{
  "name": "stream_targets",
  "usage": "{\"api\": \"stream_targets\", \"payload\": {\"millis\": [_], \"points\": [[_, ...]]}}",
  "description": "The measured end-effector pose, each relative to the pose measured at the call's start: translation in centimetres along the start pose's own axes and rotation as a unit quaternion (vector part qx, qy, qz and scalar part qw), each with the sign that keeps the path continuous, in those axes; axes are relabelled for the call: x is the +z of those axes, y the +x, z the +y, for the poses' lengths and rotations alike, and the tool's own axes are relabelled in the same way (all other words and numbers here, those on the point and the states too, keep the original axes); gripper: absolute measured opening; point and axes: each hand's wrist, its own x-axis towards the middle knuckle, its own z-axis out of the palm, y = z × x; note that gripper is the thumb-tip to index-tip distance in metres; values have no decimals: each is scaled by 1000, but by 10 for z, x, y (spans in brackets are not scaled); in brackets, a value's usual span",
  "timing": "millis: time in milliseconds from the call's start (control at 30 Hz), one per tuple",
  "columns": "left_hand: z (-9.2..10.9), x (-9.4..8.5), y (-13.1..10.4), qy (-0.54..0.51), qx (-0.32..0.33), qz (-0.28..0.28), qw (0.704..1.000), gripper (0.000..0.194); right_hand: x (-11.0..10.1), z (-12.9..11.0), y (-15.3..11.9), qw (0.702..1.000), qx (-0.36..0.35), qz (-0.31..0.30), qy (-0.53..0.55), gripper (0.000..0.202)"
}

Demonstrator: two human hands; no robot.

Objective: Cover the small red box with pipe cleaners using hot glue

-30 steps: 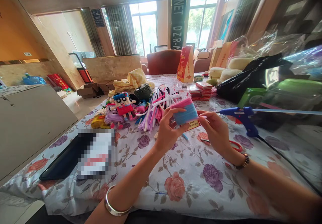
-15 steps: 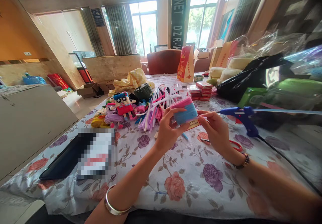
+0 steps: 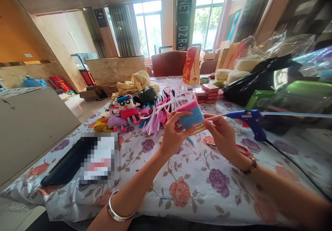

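A fuzzy pink and blue block (image 3: 192, 115) is raised over the flowered table. My left hand (image 3: 175, 130) grips it from the left, thumb below and fingers on its upper side. At the block's right edge, my right hand (image 3: 220, 130) pinches a small pale piece (image 3: 210, 121), mostly hidden by the fingertips. Partly behind the block's lower edge is a card with printed characters (image 3: 199, 128). Red-handled scissors (image 3: 243, 150) lie under my right wrist. To their right is a blue glue gun (image 3: 251, 120) with its cord trailing.
Loose fuzzy stems (image 3: 162, 115) lie behind my left hand, beside a doll with glasses (image 3: 127, 108). A black tray (image 3: 64, 165) is at the left. Small red boxes (image 3: 210, 92) and a black plastic bag (image 3: 251, 82) stand farther back right.
The fingers of my right hand have shifted slightly at the block's edge, and less of the pale piece shows. My left hand and the block stay nearly in place.
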Motion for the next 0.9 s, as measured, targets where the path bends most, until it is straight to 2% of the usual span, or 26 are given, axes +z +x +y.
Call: {"api": "stream_targets", "payload": {"millis": [400,900], "points": [[0,1,1,-11,-16,4,1000,30,0,0,0,1000,1,-2,-6,19],[-2,0,2,-47,-39,-5,998,32,0,-3,4,999,21,-37,24,24]]}}
